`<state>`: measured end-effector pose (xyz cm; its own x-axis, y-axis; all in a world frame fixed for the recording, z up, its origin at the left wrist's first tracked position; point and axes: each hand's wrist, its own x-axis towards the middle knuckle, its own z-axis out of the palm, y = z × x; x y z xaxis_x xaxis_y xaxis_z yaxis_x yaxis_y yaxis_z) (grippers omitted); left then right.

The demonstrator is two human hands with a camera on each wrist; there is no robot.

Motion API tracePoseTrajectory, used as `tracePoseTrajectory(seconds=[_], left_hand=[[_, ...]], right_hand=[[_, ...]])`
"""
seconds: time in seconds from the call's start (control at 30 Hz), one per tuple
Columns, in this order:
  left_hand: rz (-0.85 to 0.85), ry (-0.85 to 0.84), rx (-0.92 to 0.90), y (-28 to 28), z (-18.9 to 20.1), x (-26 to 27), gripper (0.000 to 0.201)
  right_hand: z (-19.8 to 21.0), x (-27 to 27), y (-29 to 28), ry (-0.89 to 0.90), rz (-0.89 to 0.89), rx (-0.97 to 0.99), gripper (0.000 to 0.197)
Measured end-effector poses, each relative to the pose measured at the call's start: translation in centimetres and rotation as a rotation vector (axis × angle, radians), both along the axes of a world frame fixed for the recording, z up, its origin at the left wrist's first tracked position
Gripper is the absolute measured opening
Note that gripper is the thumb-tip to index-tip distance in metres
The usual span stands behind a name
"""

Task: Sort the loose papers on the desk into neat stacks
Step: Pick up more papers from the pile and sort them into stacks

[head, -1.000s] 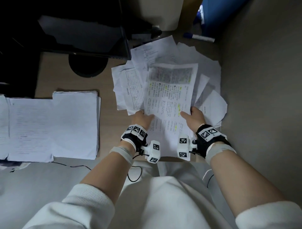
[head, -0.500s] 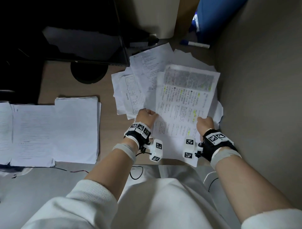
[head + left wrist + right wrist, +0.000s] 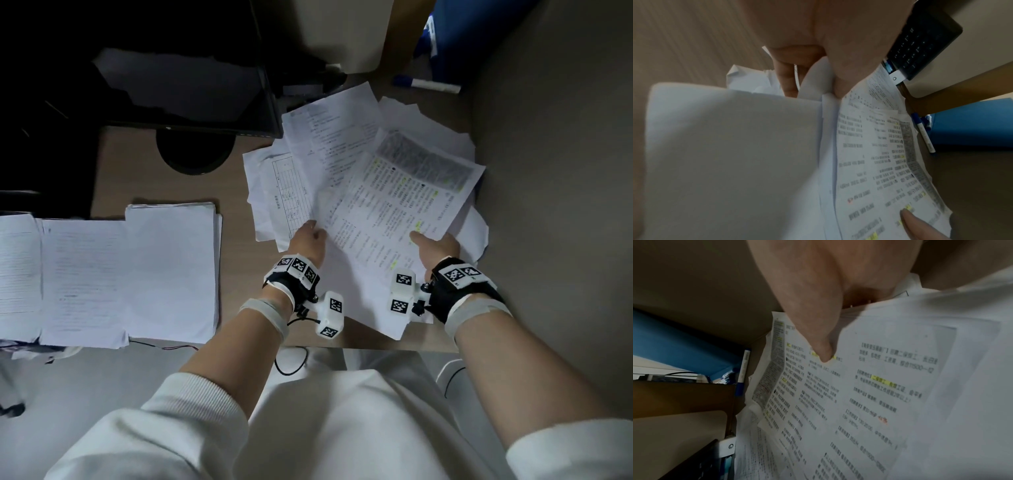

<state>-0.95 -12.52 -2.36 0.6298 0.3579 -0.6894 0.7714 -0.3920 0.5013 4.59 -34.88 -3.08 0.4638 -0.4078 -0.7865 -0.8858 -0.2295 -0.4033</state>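
Here, at the far left of the desk (image 3: 113, 178), two neat stacks (image 3: 171, 270) of white paper lie side by side, their edges touching, the leftmost one covered in faint lines of writing. Behind them stands a dark monitor (image 3: 185, 92) on a round black base.

Toward the middle, the left hand (image 3: 308, 240) grips the near left edge of a bundle of sheets; in the left wrist view its thumb lies on top and its fingers (image 3: 787, 78) curl underneath, pinching the paper between them.

That bundle is topped by a printed sheet (image 3: 404, 205) with yellow highlighted marks and a grey block across its far end, tilted so its far end leans to the right. It lies over the loose papers (image 3: 329, 137), which fan out untidily on the right part of the desk.

The right hand (image 3: 436, 246) holds the sheet's near right edge, thumb (image 3: 822, 352) pressed on the print, fingers hidden under the paper.

Beyond the pile, near the wall, lies a marker pen (image 3: 428, 84) beside a blue box (image 3: 455, 31).
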Motion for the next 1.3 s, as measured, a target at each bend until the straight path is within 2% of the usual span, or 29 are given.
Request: tracePoseTrajectory(seconds=[0.07,0.13,0.23,0.27,0.3,0.4,0.5,0.57,0.63,0.7,0.73,0.8,0.93,1.03,1.1,1.2,1.23,1.3], left_hand=[[-0.019,-0.002,-0.024,0.2,-0.2,0.2,0.028],[0.059,-0.004,-0.055,0.6,-0.5,0.6,0.035],[0.238,0.034,-0.174,0.9,-0.9,1.3,0.053],[0.265,0.043,-0.186,0.8,-0.8,1.5,0.061],[0.247,0.043,-0.181,0.7,-0.8,1.8,0.060],[0.098,0.026,-0.092,-0.1,-0.8,3.0,0.015],[0.087,-0.014,-0.008,-0.9,-1.0,3.7,0.011],[0.184,-0.084,0.019,-0.7,-0.8,3.8,0.012],[0.378,-0.152,0.019,0.1,-0.1,3.6,0.013],[0.602,-0.147,-0.053,1.2,0.0,2.8,0.024],[0.673,-0.111,-0.150,1.4,-0.1,2.3,0.025],[0.708,-0.042,-0.323,1.5,0.2,1.1,0.015],[0.685,0.167,-0.423,1.3,0.0,-1.3,0.013],[0.602,0.234,-0.441,2.1,-0.4,-3.4,0.006],[0.483,0.245,-0.375,2.9,-0.6,-4.1,0.017],[0.578,0.160,-0.128,3.6,-0.8,-3.9,0.058],[0.575,0.122,-0.022,3.9,-0.6,-3.7,0.064],[0.528,-0.015,0.101,4.1,0.3,-3.0,0.058]], right_hand=[[0.0,0.1,0.4,-0.050,-0.011,0.016,0.048],[0.3,0.3,0.6,-0.081,-0.015,-0.001,0.042],[1.1,0.6,0.1,-0.102,-0.020,-0.113,0.048],[1.4,0.8,-0.4,-0.114,-0.013,-0.161,0.050],[1.6,0.8,-1.0,-0.131,0.001,-0.207,0.052],[2.1,0.7,-2.9,-0.116,-0.001,-0.270,0.055],[2.1,0.5,-3.9,-0.106,-0.029,-0.288,0.055],[1.8,0.4,-3.9,-0.107,-0.054,-0.302,0.055],[1.7,0.4,-3.7,-0.099,-0.084,-0.283,0.056],[1.8,0.7,-3.1,-0.090,-0.098,-0.261,0.056],[1.9,0.8,-2.7,-0.099,-0.104,-0.252,0.056],[1.9,0.9,-1.9,-0.121,-0.108,-0.221,0.058],[1.5,0.8,-0.8,-0.248,-0.101,-0.231,0.058],[1.4,1.1,-1.1,-0.183,-0.136,-0.158,0.047],[1.1,1.4,-1.3,-0.130,-0.160,-0.067,0.043],[1.0,1.5,-0.4,-0.115,-0.096,-0.086,0.040],[1.0,1.4,0.0,-0.144,-0.063,-0.101,0.040],[1.2,1.1,0.6,-0.178,-0.029,-0.074,0.039]])
